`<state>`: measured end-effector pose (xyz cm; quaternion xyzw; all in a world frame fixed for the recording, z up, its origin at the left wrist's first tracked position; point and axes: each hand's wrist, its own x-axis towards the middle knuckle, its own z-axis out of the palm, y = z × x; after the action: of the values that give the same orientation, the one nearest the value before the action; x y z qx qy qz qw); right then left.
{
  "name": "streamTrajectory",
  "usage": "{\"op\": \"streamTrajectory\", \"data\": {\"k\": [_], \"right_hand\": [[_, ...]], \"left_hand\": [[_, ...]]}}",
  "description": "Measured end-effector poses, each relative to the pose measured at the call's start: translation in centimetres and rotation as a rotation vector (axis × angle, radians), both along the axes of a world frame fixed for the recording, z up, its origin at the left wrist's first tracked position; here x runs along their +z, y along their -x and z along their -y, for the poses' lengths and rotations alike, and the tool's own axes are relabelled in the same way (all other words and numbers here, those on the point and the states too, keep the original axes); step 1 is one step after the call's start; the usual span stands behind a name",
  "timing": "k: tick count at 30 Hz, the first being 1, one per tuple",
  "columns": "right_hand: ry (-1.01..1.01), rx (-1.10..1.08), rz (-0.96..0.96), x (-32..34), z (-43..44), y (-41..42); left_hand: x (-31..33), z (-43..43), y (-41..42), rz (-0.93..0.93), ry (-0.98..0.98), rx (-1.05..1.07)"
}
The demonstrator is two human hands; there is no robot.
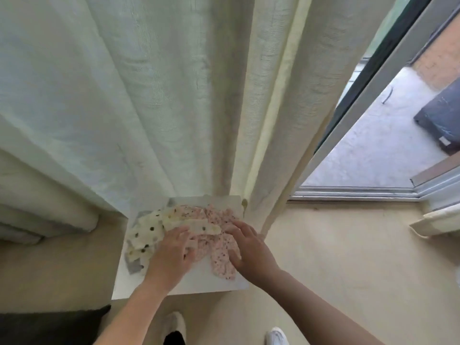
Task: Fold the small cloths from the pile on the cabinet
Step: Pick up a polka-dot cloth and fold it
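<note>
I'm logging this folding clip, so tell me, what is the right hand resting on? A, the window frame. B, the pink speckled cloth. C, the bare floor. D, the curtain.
B: the right hand lies open and flat on the pink speckled cloth, which is spread on the white cabinet top, well clear of the curtain and the window.
</note>
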<state>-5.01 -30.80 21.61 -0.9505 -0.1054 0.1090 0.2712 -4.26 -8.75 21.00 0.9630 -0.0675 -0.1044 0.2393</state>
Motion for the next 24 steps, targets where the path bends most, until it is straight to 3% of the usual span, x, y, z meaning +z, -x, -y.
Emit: {"op": "streamTrajectory", "data": {"k": [6,11,18,24], "right_hand": [[0.078,-0.055,-0.098,-10.1,-7.0,-4.5],[0.094,0.02,-0.001,-19.5,-10.2,-8.7],[0.034,0.058,0.366,-27.3,-10.5,-11.8],[-0.001,0.089,0.417,-27.5,-9.8,-11.9]], "left_hand": [[-9.2,-5.8,-6.1,-0.017,-0.157,-0.044],[-18.1,-6.7,-9.2,-0.044,-0.278,-0.06],[-26.7,-6.4,-9.7,0.627,-0.247,0.069],[-28.4,-5.9,-9.7,0.9,-0.183,0.167]]}}
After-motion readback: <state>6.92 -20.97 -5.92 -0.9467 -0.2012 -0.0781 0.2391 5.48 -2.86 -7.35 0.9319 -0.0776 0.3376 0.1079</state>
